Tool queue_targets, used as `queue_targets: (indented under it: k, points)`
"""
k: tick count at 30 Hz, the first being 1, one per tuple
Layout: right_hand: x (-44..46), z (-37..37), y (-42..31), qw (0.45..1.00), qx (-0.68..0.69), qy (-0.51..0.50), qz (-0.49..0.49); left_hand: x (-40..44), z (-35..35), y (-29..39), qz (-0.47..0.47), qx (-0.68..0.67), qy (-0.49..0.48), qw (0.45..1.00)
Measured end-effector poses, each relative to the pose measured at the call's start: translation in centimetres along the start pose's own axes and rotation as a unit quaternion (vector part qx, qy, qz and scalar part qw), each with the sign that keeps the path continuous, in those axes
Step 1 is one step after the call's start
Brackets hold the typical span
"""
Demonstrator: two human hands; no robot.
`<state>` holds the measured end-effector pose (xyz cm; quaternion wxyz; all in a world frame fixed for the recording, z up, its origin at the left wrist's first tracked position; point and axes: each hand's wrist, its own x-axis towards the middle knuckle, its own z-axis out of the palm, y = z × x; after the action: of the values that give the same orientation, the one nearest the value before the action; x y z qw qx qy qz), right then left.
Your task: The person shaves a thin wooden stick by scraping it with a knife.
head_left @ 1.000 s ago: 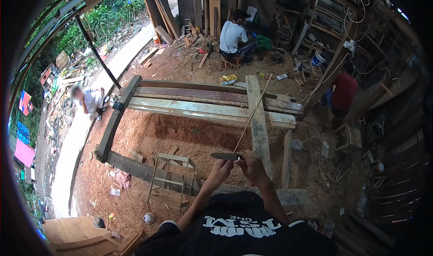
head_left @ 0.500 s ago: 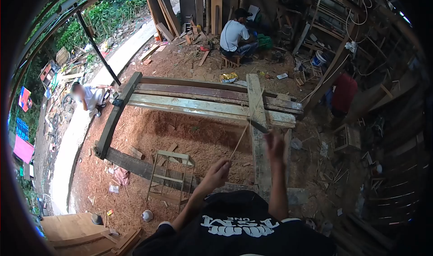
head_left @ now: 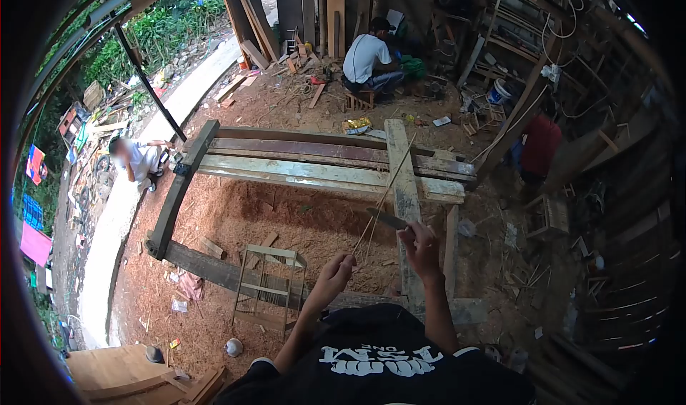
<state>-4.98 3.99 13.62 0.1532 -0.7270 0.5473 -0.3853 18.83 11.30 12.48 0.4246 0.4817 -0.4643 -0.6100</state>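
My left hand [head_left: 334,273] is closed around the lower end of a thin wooden strip [head_left: 391,180], probably bamboo, which slants up and to the right over the wooden bench. In my right hand [head_left: 421,249] is a knife [head_left: 386,218], gripped by its handle, which my fingers hide. The dark blade points left and lies across the strip or just beside it; whether they touch I cannot tell. Close to the strip's lower part hangs another thin sliver, partly split off or separate. Below my left hand stands a small slatted wooden frame [head_left: 270,288].
Long planks [head_left: 286,168] and a cross board [head_left: 404,183] form the bench ahead. Sawdust and offcuts cover the ground. One person [head_left: 368,62] sits at the back, another [head_left: 139,158] at the left, and a third in red [head_left: 539,148] at the right. A stool [head_left: 548,216] stands right.
My right hand has come down and slightly left, bringing the knife lower along the strip. My left hand has shifted slightly left and down. The view has moved a little.
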Motion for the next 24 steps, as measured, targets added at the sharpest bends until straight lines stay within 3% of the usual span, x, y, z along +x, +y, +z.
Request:
queue_targets:
  k: [8, 11, 18, 24]
  points:
    - [0.8, 1.4, -1.5, 0.992, 0.026, -0.010, -0.121, 1.5, 0.9, 0.3, 0.017, 0.032, 0.015, 0.999]
    - [3.8, -2.0, 1.5, 0.987, -0.089, 0.112, -0.069, 1.1, 0.0, 0.7, 0.004, 0.028, 0.024, 0.999]
    - [2.9, -1.9, -0.3, 0.992, -0.090, 0.072, -0.042, 0.9, -1.2, 1.0, 0.020, 0.043, -0.015, 0.999]
    - [2.3, -1.1, -1.2, 0.986, -0.062, 0.112, -0.105, 1.4, -1.1, 1.1, -0.007, -0.003, -0.029, 1.000]
